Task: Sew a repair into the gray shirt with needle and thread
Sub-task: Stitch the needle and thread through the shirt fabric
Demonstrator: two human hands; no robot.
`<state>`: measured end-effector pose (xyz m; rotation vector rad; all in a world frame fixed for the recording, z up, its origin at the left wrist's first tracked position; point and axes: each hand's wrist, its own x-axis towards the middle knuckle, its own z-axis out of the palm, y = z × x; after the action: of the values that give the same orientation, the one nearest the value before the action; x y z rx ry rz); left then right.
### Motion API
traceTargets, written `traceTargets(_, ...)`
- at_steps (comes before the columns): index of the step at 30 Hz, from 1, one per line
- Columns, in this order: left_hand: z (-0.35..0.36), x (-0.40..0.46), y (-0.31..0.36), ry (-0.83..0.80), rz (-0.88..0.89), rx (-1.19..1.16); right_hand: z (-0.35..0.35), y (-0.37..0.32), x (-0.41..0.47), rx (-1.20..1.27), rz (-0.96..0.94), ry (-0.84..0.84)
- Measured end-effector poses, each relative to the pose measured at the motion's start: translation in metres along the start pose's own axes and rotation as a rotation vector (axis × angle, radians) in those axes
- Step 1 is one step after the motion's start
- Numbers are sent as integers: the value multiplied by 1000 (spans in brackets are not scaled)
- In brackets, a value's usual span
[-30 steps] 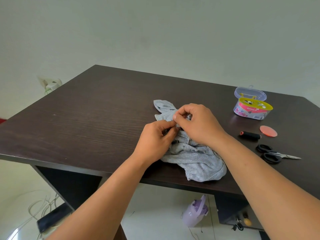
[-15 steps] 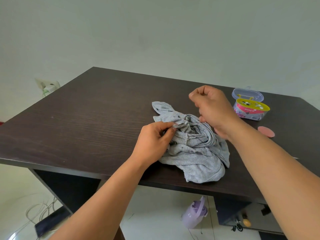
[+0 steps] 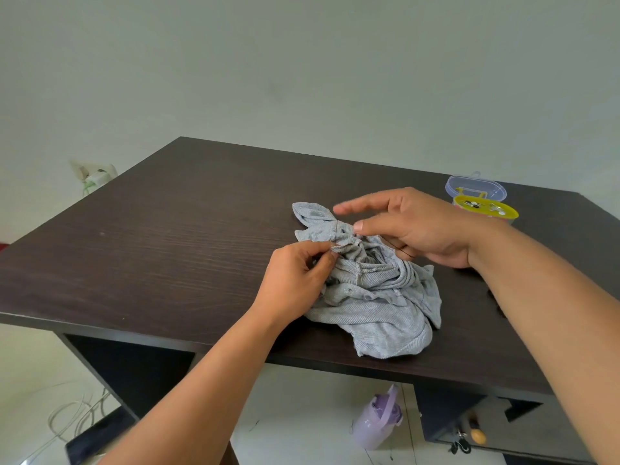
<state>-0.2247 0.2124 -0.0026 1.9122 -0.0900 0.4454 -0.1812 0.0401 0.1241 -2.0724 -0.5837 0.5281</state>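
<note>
The shirt (image 3: 375, 290) lies crumpled near the front edge of the surface (image 3: 174, 236), your left hand (image 3: 295, 280) pinching a fold at its top while your right hand (image 3: 412, 226) hovers above, fingers straight, thread (image 3: 336, 229) beside its thumb.

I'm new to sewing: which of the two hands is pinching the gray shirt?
The left hand pinches a fold of the gray shirt; the right hand hovers above with fingers extended.
</note>
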Motion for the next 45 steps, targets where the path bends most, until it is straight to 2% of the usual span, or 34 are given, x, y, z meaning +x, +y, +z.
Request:
traceTargets(3, 0, 0, -1, 1, -3, 13, 3, 4, 4, 66, 4, 96)
traceTargets(6, 0, 0, 0, 2, -3, 14, 4, 8, 6, 32, 17, 195)
traceTargets(11, 0, 0, 2, -11, -33, -20, 6, 8, 2, 1, 40, 269)
traceTargets(21, 2, 0, 6, -52, -87, -112, 9, 13, 2, 5, 53, 274)
traceTargets(27, 4, 3, 3, -8, -82, -76, 9, 20, 8, 22, 36, 259)
traceTargets(37, 2, 2, 4, -24, -92, -48, 6, 35, 12, 10, 42, 330)
traceTargets(45, 0, 3, 2, -28, -106, -35, 11, 37, 2, 23, 99, 319)
